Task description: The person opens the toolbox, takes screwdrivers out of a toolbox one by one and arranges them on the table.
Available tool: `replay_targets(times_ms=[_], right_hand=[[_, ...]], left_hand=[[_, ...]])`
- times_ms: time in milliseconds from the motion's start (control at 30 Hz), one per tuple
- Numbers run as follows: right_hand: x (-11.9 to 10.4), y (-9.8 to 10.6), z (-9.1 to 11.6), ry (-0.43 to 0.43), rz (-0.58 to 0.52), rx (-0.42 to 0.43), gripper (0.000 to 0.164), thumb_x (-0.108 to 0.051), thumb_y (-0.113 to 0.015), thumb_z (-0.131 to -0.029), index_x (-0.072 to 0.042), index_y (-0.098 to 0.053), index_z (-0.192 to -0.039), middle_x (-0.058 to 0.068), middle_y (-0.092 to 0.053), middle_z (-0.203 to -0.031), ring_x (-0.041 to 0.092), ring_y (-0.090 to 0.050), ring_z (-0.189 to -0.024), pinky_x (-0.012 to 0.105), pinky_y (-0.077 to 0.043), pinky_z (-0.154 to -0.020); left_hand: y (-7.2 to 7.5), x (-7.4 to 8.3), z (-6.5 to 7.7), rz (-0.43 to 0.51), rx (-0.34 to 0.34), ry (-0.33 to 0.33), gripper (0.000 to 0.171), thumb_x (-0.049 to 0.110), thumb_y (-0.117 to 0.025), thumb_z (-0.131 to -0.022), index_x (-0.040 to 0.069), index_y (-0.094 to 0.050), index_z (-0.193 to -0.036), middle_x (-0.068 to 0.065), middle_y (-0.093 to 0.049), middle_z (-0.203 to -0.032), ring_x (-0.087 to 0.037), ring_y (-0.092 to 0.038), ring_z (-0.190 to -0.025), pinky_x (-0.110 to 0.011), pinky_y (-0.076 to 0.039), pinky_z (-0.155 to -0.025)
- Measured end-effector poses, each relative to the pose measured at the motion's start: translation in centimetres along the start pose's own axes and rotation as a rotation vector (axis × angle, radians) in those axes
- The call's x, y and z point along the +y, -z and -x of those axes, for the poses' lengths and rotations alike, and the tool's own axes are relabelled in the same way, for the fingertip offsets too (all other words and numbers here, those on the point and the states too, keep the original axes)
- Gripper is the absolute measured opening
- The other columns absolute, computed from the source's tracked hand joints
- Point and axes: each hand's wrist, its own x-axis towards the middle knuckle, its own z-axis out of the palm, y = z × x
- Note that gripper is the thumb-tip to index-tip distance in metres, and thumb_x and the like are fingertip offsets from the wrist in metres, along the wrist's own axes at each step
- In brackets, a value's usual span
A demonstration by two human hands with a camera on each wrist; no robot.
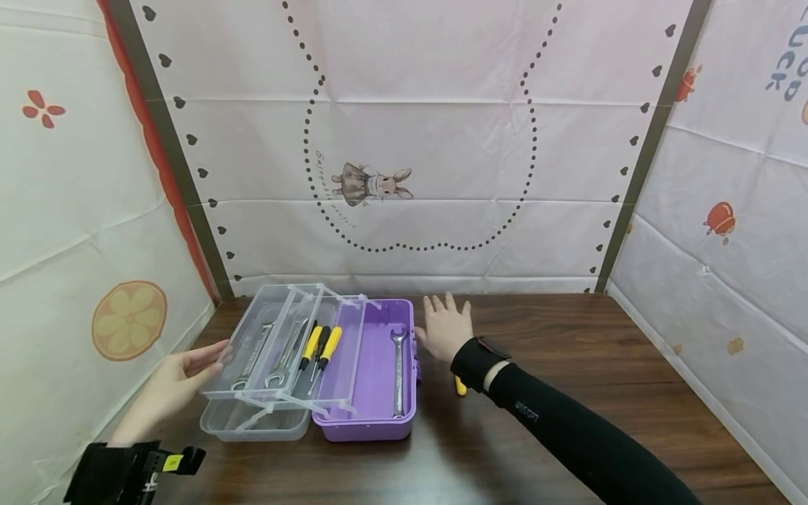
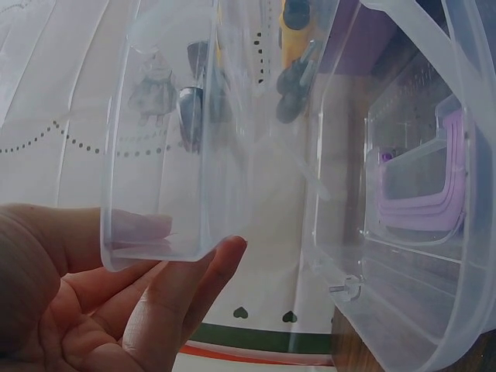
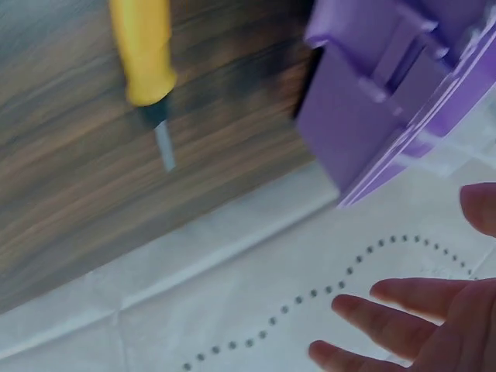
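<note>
My left hand (image 1: 170, 382) grips the left wall of a clear plastic tray (image 1: 221, 382), thumb on one side and fingers on the other. Through the tray show two wrenches (image 1: 252, 358) and several yellow-and-black screwdrivers (image 1: 330, 345). The tray stands raised on pale hinged arms, over the clear lid (image 1: 265, 426) and partly over the purple toolbox (image 1: 379, 426). One wrench (image 1: 399, 372) lies inside that box. Beside the box's right wall my right hand (image 1: 448, 330) is spread, holding nothing. A yellow-handled screwdriver (image 3: 147, 58) lies on the table, mostly hidden by my forearm in the head view.
The brown wooden table (image 1: 606, 393) stretches to the right of the toolbox. Printed white cloth (image 1: 429, 154) stands behind it and along both sides. A purple handle (image 2: 422, 205) shows on the clear lid in the left wrist view.
</note>
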Motion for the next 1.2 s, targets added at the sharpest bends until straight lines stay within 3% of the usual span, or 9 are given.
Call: replay_targets(times_ms=[100, 200, 233, 333, 467, 767, 1000, 1200], right_hand=[[-0.9, -0.3, 0.2, 0.053, -0.017, 0.003, 0.069, -0.050, -0.048, -0.100, -0.009, -0.034, -0.154, 0.011, -0.037, -0.159, 0.033, -0.026, -0.149, 0.064, -0.019, -0.117], [-1.8, -0.4, 0.3, 0.105, -0.031, 0.000, 0.069, -0.052, -0.046, -0.101, -0.011, -0.032, -0.155, 0.009, -0.033, -0.161, 0.031, -0.021, -0.151, 0.064, -0.015, -0.119], [-2.1, -0.4, 0.4, 0.121, -0.040, 0.000, 0.069, -0.051, -0.046, -0.101, -0.012, -0.032, -0.155, 0.009, -0.032, -0.161, 0.030, -0.020, -0.152, 0.063, -0.014, -0.119], [-3.0, -0.5, 0.4, 0.172, -0.056, -0.007, 0.067, -0.051, -0.046, -0.101, -0.014, -0.032, -0.156, 0.007, -0.032, -0.162, 0.030, -0.016, -0.153, 0.063, -0.011, -0.120], [-4.3, -0.6, 0.2, 0.246, -0.052, -0.012, 0.066, -0.049, -0.046, -0.101, -0.016, -0.031, -0.156, 0.004, -0.031, -0.162, 0.029, -0.013, -0.153, 0.061, -0.010, -0.121], [-7.3, -0.6, -0.4, 0.353, 0.043, -0.028, 0.064, -0.051, -0.042, -0.102, -0.024, -0.026, -0.158, -0.004, -0.028, -0.163, 0.024, -0.009, -0.154, 0.057, -0.015, -0.122], [-9.7, -0.7, -0.9, 0.426, 0.051, -0.043, 0.055, -0.045, -0.042, -0.104, -0.028, -0.033, -0.155, -0.011, -0.034, -0.160, 0.024, -0.014, -0.154, 0.056, -0.017, -0.122], [-10.9, -1.2, -1.3, 0.481, 0.104, -0.036, 0.050, -0.045, -0.042, -0.104, -0.034, -0.038, -0.153, -0.014, -0.040, -0.156, 0.020, -0.018, -0.153, 0.052, -0.018, -0.123]], left_hand=[[-0.1, 0.0, -0.1, -0.010, 0.000, 0.007, 0.049, 0.018, -0.056, -0.102, -0.011, -0.047, -0.140, -0.032, -0.053, -0.137, -0.029, -0.062, -0.114, -0.006, -0.048, -0.074], [-0.2, 0.0, -0.1, -0.007, -0.004, 0.010, 0.049, 0.018, -0.056, -0.102, -0.012, -0.047, -0.140, -0.033, -0.051, -0.138, -0.030, -0.062, -0.115, -0.008, -0.050, -0.075], [-0.3, 0.0, -0.1, -0.003, -0.004, 0.009, 0.049, 0.017, -0.056, -0.102, -0.012, -0.047, -0.140, -0.032, -0.051, -0.138, -0.027, -0.063, -0.114, -0.009, -0.050, -0.075], [-0.4, -0.1, -0.1, 0.022, -0.001, -0.009, 0.048, 0.016, -0.056, -0.101, -0.013, -0.047, -0.139, -0.033, -0.051, -0.137, -0.004, -0.063, -0.108, -0.007, -0.048, -0.074], [-0.6, -0.3, 0.0, 0.051, 0.023, -0.052, 0.046, 0.012, -0.057, -0.100, -0.014, -0.048, -0.137, -0.035, -0.054, -0.133, 0.021, -0.049, -0.098, -0.003, -0.046, -0.073], [-0.6, -0.5, -0.1, 0.074, 0.029, -0.084, 0.045, 0.011, -0.057, -0.101, -0.013, -0.049, -0.137, -0.034, -0.056, -0.130, 0.020, -0.051, -0.098, -0.004, -0.047, -0.072], [-0.2, -0.8, 0.0, 0.075, 0.033, -0.094, 0.047, 0.014, -0.058, -0.100, -0.012, -0.049, -0.139, -0.025, -0.061, -0.127, 0.021, -0.052, -0.099, -0.003, -0.046, -0.074], [-0.2, -0.8, -0.1, 0.047, 0.036, -0.071, 0.047, 0.015, -0.058, -0.100, -0.013, -0.049, -0.138, -0.034, -0.055, -0.132, 0.022, -0.050, -0.096, -0.003, -0.046, -0.072]])
